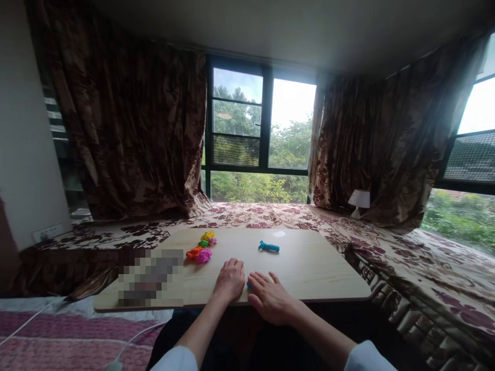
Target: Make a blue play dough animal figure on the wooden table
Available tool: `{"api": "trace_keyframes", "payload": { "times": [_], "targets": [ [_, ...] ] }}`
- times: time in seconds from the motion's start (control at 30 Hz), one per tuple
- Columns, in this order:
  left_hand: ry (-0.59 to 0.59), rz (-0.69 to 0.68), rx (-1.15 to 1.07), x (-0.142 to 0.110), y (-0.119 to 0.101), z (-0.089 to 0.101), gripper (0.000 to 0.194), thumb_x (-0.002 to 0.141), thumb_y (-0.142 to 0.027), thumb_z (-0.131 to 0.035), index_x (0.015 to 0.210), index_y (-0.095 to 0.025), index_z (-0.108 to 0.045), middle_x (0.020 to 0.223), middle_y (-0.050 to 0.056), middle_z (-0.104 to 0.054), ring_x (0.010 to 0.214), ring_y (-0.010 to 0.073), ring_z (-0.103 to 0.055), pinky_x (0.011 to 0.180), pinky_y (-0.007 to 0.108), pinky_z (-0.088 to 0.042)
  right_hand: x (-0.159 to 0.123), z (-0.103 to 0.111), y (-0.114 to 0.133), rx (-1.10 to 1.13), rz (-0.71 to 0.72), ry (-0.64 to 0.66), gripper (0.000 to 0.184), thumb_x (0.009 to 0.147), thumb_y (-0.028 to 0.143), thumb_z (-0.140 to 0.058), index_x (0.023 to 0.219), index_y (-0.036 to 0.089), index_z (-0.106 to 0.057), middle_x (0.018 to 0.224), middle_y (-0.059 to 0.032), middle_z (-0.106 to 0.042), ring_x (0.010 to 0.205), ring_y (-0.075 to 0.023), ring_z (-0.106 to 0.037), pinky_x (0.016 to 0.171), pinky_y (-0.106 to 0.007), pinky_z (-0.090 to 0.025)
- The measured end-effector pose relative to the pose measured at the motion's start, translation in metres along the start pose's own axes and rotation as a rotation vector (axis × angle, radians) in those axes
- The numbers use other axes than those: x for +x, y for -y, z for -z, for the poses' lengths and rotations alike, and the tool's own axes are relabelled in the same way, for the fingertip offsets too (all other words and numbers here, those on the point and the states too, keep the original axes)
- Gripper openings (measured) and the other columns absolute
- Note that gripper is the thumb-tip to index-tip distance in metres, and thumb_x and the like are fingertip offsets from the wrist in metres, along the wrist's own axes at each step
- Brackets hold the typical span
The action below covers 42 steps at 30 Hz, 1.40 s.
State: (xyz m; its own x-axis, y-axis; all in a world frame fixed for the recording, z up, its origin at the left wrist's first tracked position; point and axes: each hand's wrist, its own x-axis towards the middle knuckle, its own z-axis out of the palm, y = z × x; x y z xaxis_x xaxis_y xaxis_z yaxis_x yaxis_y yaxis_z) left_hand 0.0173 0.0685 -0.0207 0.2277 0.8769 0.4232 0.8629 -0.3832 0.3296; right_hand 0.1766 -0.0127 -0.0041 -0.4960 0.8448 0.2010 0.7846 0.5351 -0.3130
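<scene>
1. Bench (309, 275): spread before me.
2. My right grip (266, 296): flat, unclosed, over the blue lump (249, 284).
3. My left grip (231, 278): on the bench; clasping anything, I can't tell.
4. Lump: near the bench's front edge; hard pressing could shoot it off.

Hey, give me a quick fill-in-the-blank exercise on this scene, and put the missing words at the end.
The right hand partly covers a small lump coloured ____.
In the colourful cluster, the lump nearest the window is ____.
In the picture, the long blue piece lies to the ____ of that cluster.

Missing words: blue; yellow; right.
</scene>
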Motion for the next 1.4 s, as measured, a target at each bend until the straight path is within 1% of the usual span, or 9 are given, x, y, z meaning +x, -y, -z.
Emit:
{"api": "trace_keyframes", "payload": {
  "times": [0.17, 0.27, 0.37, 0.53, 0.63, 0.83, 0.93, 1.03, 1.4],
  "targets": [
    [-0.047, -0.029, -0.063, 0.001, 0.001, 0.003, 0.026, 0.081, -0.019, -0.038, 0.094, -0.017, -0.061, 0.102, 0.010, -0.058, 0.099, 0.0205, -0.048, 0.090, 0.034, -0.034, 0.041, 0.012, -0.032, 0.035, -0.136, -0.058, 0.055, 0.090, 0.050, -0.028, 0.135, 0.018, -0.036, 0.141, -0.0145, -0.034, 0.131, -0.0264, -0.027, 0.103, -0.053, -0.015],
    [-0.063, -0.033, -0.127, 0.003, 0.005, 0.001, 0.025, 0.080, -0.019, -0.040, 0.092, -0.017, -0.062, 0.100, 0.009, -0.060, 0.097, 0.0208, -0.050, 0.090, 0.035, -0.035, 0.038, 0.015, -0.049, 0.085, -0.156, -0.118, 0.050, 0.092, 0.046, -0.024, 0.133, 0.021, -0.039, 0.137, -0.0104, -0.042, 0.127, -0.0231, -0.034, 0.101, -0.046, -0.026],
    [-0.075, -0.019, -0.221, 0.004, 0.007, 0.000, 0.027, 0.079, -0.021, -0.042, 0.097, -0.016, -0.062, 0.106, 0.010, -0.060, 0.103, 0.0220, -0.048, 0.095, 0.037, -0.033, 0.022, 0.009, -0.056, 0.123, -0.154, -0.199, 0.045, 0.085, 0.041, -0.045, 0.124, 0.020, -0.050, 0.128, -0.0096, -0.051, 0.123, -0.0242, -0.039, 0.101, -0.040, -0.028],
    [-0.034, -0.022, -0.429, -0.004, -0.006, 0.003, 0.030, 0.081, -0.032, -0.045, 0.100, -0.020, -0.064, 0.106, 0.006, -0.064, 0.107, 0.0204, -0.051, 0.097, 0.035, -0.036, 0.015, 0.001, -0.048, 0.186, -0.091, -0.300, 0.023, 0.076, 0.021, -0.057, 0.096, 0.023, -0.066, 0.108, -0.0039, -0.062, 0.108, -0.0212, -0.051, 0.097, -0.034, -0.033],
    [0.022, -0.051, -0.552, -0.012, -0.017, 0.011, 0.030, 0.075, -0.036, -0.054, 0.099, -0.023, -0.066, 0.103, 0.004, -0.067, 0.101, 0.0207, -0.056, 0.093, 0.032, -0.041, 0.018, 0.005, -0.038, 0.224, -0.066, -0.344, 0.022, 0.078, 0.019, -0.054, 0.097, 0.023, -0.064, 0.097, -0.0030, -0.065, 0.093, -0.0182, -0.058, 0.087, -0.030, -0.042],
    [0.129, -0.046, -0.778, -0.016, -0.027, 0.034, 0.032, 0.077, -0.040, -0.051, 0.097, -0.021, -0.067, 0.094, 0.003, -0.070, 0.091, 0.0202, -0.061, 0.084, 0.028, -0.044, 0.013, 0.020, -0.017, 0.342, 0.023, -0.482, 0.028, 0.075, 0.018, -0.059, 0.103, 0.023, -0.060, 0.094, -0.0021, -0.063, 0.083, -0.0158, -0.060, 0.076, -0.026, -0.046],
    [0.199, 0.019, -0.940, -0.014, -0.028, 0.039, 0.032, 0.073, -0.041, -0.058, 0.092, -0.018, -0.068, 0.089, 0.004, -0.070, 0.087, 0.0208, -0.060, 0.081, 0.029, -0.043, 0.012, 0.027, -0.009, 0.329, 0.034, -0.487, 0.015, 0.078, 0.019, -0.057, 0.091, 0.022, -0.063, 0.084, -0.0007, -0.062, 0.076, -0.0144, -0.059, 0.072, -0.025, -0.046],
    [0.245, 0.104, -1.050, -0.013, -0.028, 0.039, 0.033, 0.070, -0.043, -0.061, 0.088, -0.015, -0.067, 0.083, 0.005, -0.069, 0.081, 0.0195, -0.060, 0.077, 0.028, -0.044, 0.013, 0.031, -0.004, 0.314, 0.052, -0.511, 0.015, 0.078, 0.021, -0.059, 0.092, 0.021, -0.062, 0.085, -0.0014, -0.062, 0.078, -0.0152, -0.059, 0.072, -0.025, -0.046],
    [0.264, 0.235, -1.051, -0.014, -0.023, 0.038, 0.038, 0.069, -0.051, -0.057, 0.075, -0.014, -0.067, 0.071, 0.004, -0.066, 0.069, 0.0146, -0.056, 0.068, 0.025, -0.042, 0.025, 0.016, 0.000, 0.341, -0.046, -0.537, 0.012, 0.076, 0.018, -0.054, 0.077, 0.019, -0.065, 0.072, -0.0004, -0.062, 0.063, -0.0115, -0.057, 0.057, -0.020, -0.044]
  ]
}}
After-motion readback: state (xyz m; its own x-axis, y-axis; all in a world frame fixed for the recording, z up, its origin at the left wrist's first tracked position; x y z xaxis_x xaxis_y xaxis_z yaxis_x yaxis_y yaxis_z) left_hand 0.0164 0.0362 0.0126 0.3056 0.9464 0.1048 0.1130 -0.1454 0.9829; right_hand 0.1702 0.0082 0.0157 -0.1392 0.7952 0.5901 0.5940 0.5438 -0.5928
